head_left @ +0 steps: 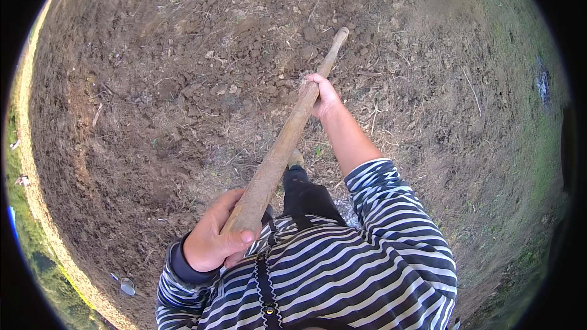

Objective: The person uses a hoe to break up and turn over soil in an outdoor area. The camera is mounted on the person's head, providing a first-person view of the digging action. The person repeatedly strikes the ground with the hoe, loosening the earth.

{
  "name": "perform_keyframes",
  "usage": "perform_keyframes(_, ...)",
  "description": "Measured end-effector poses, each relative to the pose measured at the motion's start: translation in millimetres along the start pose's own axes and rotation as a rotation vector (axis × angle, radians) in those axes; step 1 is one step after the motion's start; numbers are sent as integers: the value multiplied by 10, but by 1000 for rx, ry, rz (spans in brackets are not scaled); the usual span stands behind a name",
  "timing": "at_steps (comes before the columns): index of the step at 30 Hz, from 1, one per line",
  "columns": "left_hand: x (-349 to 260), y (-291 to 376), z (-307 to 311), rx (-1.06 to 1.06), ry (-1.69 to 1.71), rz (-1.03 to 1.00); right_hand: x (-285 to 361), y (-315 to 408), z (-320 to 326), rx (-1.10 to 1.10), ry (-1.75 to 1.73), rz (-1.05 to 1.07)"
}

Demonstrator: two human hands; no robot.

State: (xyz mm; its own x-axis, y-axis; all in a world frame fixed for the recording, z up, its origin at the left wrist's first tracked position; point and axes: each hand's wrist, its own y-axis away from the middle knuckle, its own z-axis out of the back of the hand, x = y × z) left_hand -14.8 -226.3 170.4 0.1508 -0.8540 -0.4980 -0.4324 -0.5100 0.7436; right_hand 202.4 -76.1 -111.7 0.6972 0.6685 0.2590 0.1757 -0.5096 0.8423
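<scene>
A long, thick wooden handle [280, 151] runs slantwise from my waist out over the dug soil. My left hand [215, 233] is wrapped around its near, thicker end, with the thumb lying along the butt. Farther along, my right hand [324, 94] grips the shaft, fingers curled over from the right side. The handle's far tip [341, 33] is narrow and rounded, above loose clods. No tool head shows at that tip; whether one is hidden there, I cannot tell.
Loose brown soil [247, 68] with clods, dry stalks and twigs surrounds me. One shoe [296, 158] shows beneath the handle. A pale cup-like object [128, 286] lies at lower left. Green growth [532, 146] borders the right; a pale strip [34, 183] curves along the left.
</scene>
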Motion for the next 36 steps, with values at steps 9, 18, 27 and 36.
perform_keyframes(9, 1173, -72, 724, 45, -264, 97, -365, -930, 627, -199, 266, -48)
perform_keyframes(18, 5057, 931, 2734, -324, -934, 298, -3212, 116, 1244, -379, 235, 62)
perform_keyframes(27, 4975, 606, 2806, -528, -1141, -193, -2651, 1301, 665, 14, 32, 233)
perform_keyframes(36, 2878, -874, 1463, -291, -819, -502, -205, 1880, -585, -69, 405, 995)
